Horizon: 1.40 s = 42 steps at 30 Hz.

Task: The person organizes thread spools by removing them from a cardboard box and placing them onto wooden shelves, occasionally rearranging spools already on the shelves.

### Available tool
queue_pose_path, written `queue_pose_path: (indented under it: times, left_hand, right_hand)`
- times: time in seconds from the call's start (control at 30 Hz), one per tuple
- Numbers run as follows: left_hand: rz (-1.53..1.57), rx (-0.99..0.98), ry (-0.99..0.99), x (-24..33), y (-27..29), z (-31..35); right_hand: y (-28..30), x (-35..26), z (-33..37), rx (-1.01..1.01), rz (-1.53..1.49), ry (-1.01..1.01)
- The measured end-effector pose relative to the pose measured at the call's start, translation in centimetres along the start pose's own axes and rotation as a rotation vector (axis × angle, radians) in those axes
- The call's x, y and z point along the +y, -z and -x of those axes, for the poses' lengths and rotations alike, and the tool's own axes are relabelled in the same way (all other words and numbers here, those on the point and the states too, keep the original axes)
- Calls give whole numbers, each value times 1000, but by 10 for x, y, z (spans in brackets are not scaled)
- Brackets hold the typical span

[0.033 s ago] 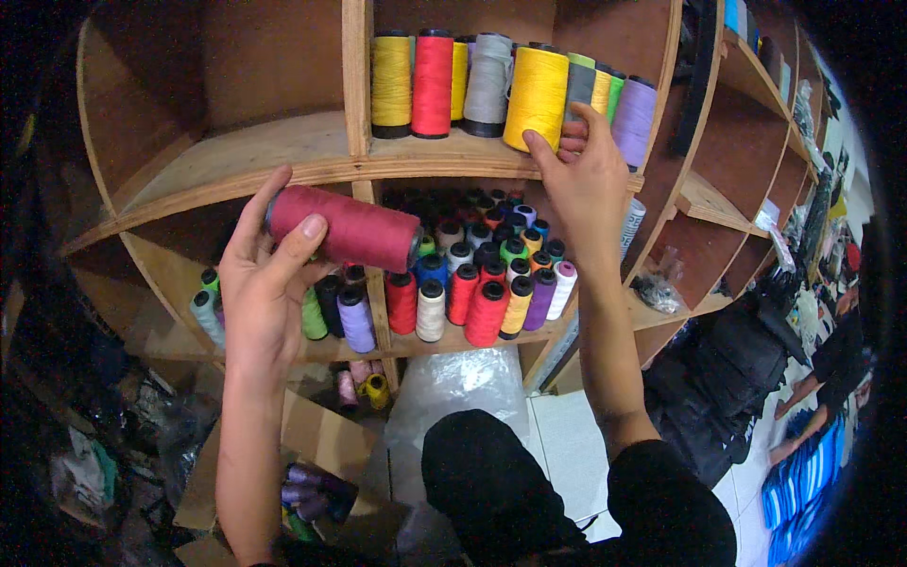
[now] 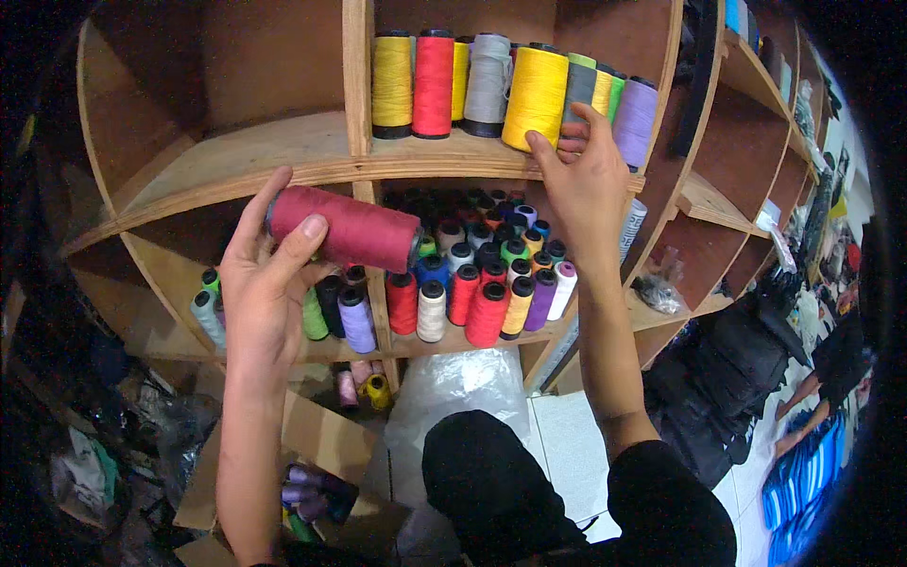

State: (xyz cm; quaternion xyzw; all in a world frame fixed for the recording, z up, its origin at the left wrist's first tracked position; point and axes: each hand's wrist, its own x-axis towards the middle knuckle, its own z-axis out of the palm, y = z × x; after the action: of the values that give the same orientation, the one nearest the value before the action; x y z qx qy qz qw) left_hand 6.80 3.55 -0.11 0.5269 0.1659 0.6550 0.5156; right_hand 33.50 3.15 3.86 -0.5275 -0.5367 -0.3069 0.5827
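Note:
My left hand [image 2: 269, 269] grips a dark red spool of thread [image 2: 345, 230], held on its side in front of the shelves with the thumb across it. On the upper shelf stands a yellow spool of thread [image 2: 536, 97], tilted slightly. My right hand [image 2: 581, 175] is closed at its lower right side, thumb on the front and fingers curled at the edge. Left of it are a grey spool [image 2: 487, 85], a red spool [image 2: 434, 85] and a darker yellow spool [image 2: 392, 87]. To the right stands a purple spool [image 2: 635, 118], with green and grey ones partly hidden behind my fingers.
The wooden shelf unit [image 2: 283, 184] has a lower compartment packed with many-coloured spools [image 2: 487, 312]. Below are a clear plastic bag [image 2: 463, 378] and a cardboard box [image 2: 326, 439] with spools. Black bundles [image 2: 718, 387] lie at right, near another person's arm [image 2: 803, 420] and blue striped fabric [image 2: 803, 482].

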Motion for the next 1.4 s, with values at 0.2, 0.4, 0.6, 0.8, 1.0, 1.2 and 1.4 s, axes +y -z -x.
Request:
queue_pose_path:
  times: [0.2,0.4,0.6,0.8,1.0,1.2,1.4]
  left_hand:
    - [-45,7,-13,-8,0,-2]
    - [136,14,71,-8,-9,6]
    - [286,-102,236,-28,-37,23]
    - [245,-154,297,-14,-34,23]
    - [129,-93,283,-17,-34,20]
    - [115,-87,259,-19,-32,20]
    - [106,-76,203,-17,-26,19]
  right_hand:
    - [-4,5,3,50,46,78]
    - [26,-57,55,-403,-699,-168]
    - [1,-60,83,-378,-737,11]
    - [19,-46,8,-207,-562,-136]
    - [-4,-33,-41,-298,86,51]
    - [-21,-35,-19,-247,56,64]
    - [-31,-29,-5,-108,51,85]
